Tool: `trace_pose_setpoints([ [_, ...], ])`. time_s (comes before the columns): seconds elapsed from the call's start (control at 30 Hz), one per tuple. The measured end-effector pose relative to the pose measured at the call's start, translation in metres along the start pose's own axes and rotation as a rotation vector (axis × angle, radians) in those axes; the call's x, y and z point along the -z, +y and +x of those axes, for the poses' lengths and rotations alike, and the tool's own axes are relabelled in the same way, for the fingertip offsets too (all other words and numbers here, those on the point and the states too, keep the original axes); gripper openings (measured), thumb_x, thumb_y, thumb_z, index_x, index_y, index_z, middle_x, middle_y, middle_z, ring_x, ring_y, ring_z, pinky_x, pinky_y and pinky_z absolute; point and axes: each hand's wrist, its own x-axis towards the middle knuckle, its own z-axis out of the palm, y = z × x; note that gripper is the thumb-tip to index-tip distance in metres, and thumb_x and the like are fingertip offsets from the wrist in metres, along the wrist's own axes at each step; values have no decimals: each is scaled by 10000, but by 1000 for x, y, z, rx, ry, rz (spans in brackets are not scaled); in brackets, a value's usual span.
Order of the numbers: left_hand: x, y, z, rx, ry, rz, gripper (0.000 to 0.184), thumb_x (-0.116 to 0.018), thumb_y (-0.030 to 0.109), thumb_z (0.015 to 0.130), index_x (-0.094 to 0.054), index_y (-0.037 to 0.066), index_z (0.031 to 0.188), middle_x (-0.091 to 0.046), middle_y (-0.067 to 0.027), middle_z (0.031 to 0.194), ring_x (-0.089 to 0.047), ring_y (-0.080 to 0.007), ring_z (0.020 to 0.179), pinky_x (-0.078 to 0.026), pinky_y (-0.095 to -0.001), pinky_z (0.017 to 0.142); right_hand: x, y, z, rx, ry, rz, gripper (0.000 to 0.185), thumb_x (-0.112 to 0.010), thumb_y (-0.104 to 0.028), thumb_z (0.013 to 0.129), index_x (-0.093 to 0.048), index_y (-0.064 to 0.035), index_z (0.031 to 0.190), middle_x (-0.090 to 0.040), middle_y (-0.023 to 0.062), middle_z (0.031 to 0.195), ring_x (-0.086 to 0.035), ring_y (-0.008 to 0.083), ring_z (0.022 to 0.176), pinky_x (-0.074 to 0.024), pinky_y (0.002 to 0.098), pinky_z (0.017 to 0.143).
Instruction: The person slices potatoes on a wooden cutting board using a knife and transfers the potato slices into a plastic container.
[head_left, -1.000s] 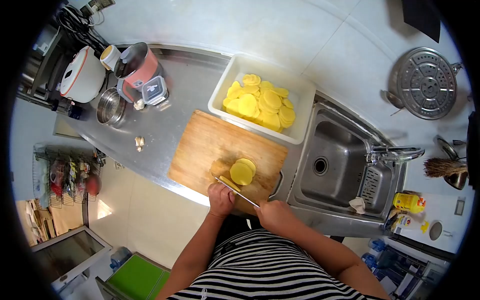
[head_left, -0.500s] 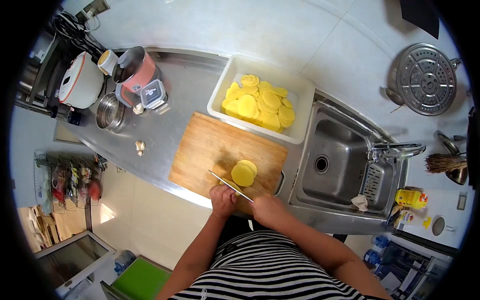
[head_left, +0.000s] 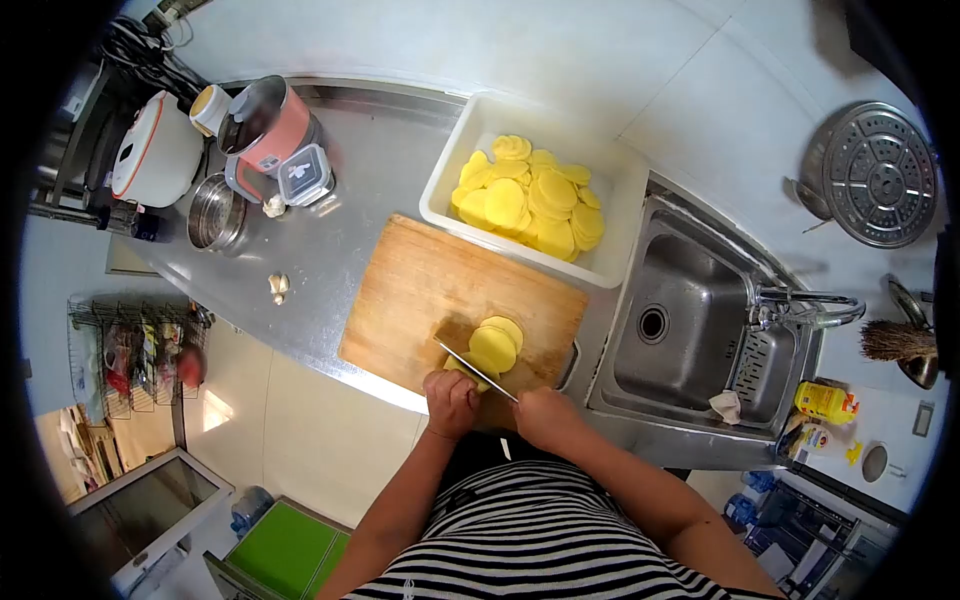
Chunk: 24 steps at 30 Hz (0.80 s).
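My right hand [head_left: 547, 418] is closed round the handle of a knife [head_left: 474, 369], whose blade points up and left over the wooden cutting board [head_left: 430, 290]. At the board's front edge, my left hand [head_left: 451, 402] has its fingers bent together beside the blade; the piece under them is mostly hidden. Round yellow slices [head_left: 495, 343] lie overlapping just beyond the blade, and one leans near it. Behind the board stands a white plastic tub [head_left: 610, 256] holding many yellow slices [head_left: 505, 203].
Right of the board is a steel sink [head_left: 690, 300] with a faucet [head_left: 810, 308]. On the left of the counter are garlic cloves [head_left: 278, 288], a steel bowl [head_left: 216, 212], a lidded container [head_left: 305, 175], a pink pot [head_left: 268, 130] and a white cooker [head_left: 157, 155].
The knife blade has shifted slightly and a slice now shows beyond it, against the other slices on the board. Both hands stay close to the same place. The view has shifted a little.
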Motion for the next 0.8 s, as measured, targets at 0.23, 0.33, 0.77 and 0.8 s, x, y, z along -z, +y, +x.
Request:
trace_pose_setpoints([
  [0.23, -1, 0, 3, -16, 27, -1, 207, -617, 100, 770, -517, 107, 952, -500, -85, 1006, -505, -283, 918, -420, -428, 822, 20, -6, -43, 42, -38, -24, 234, -481, -195, 871, -601, 0, 823, -634, 225, 742, -632, 398, 707, -505, 483, 650],
  [0.33, -1, 0, 2, -30, 31, 6, 205, -616, 111, 780, -521, 100, 961, -500, -87, 1017, -506, -283, 923, -419, -428, 823, 20, -5, -52, 81, 62, -2, 309, -501, -242, 897, -608, 14, 760, -605, 225, 642, -611, 410, 618, -499, 492, 597],
  [0.77, -1, -2, 3, -47, 24, -33, 186, -608, 111, 791, -514, 103, 952, -497, -85, 997, -520, -279, 885, -427, -431, 780, 21, -27, -20, 46, -23, -15, 181, -477, -111, 797, -611, 10, 804, -645, 219, 800, -643, 381, 756, -510, 476, 669],
  [0.8, -1, -2, 5, -50, 27, -34, 186, -608, 111, 791, -514, 103, 952, -497, -85, 997, -520, -279, 885, -427, -431, 780, 18, -25, -22, 31, -1, -15, 180, -479, -114, 798, -610, 8, 795, -643, 220, 803, -642, 379, 759, -509, 474, 668],
])
